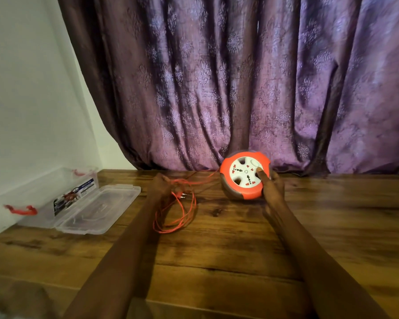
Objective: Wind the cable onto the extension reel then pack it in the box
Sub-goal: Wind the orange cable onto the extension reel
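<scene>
The wooden table (217, 261) carries everything, with a purple curtain (240, 77) hanging behind it at twelve o'clock. At nine o'clock sits the clear plastic box (44, 192), its lid (101, 208) folded open beside it, so packing waits on the winding.

Near one o'clock, the orange extension reel (244, 176) stands tilted on edge. The right hand (272, 189) steadies it from the three o'clock side, thumb pressed on the white socket face; the other fingers are hidden behind the rim. If that hold is too light, the reel could roll or tip once turning begins.

The orange cable (177, 212) lies in loose overlapping loops at the centre, one strand running up to the reel. Those loops could snag or knot as slack is drawn in.

The left hand (161, 185) has its fingers curled round a strand at eleven o'clock of the loops. The plug (181, 195) lies among them and might catch.
</scene>
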Available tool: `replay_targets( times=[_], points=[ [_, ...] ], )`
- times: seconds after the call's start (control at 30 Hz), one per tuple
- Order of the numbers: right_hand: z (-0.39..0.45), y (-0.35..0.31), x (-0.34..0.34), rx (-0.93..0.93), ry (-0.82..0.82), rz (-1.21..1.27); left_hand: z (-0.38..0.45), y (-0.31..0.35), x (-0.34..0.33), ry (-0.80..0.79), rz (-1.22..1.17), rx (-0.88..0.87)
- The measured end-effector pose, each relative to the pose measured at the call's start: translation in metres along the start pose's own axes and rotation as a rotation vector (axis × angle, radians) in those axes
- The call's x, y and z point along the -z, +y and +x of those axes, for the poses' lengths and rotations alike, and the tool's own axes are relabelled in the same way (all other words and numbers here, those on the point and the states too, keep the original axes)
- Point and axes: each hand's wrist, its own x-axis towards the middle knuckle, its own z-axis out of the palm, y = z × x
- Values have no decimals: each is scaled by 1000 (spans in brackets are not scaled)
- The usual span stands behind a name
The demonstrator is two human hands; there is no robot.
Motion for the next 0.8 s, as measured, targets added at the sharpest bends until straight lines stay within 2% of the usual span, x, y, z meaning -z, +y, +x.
replay_targets(
  times=[0.1, 0.27, 0.43, 0.53, 0.6, 0.73, 0.8],
  points=[
    [-1, 0, -2, 7, -5, -4, 4, 0, -3, -174, 292, -121],
    [-1, 0, -4, 18, 1, -13, -3, 25, -8, -61, 451, -339],
    [1, 0, -1, -3, 4, -6, -20, 33, -19, -280, 728, -393],
    [1, 0, 1, -12, 9, 5, -17, 29, -12, -324, 467, -348],
    [1, -1, 3, -9, 9, 10, -14, 26, -1, -286, 317, -337],
    [4, -9, 8, 18, 54, 13, -5, 20, 30, -103, 351, -361],
    [5, -14, 10, 36, 91, 29, 1, 15, 44, -66, 314, -378]
  ],
)
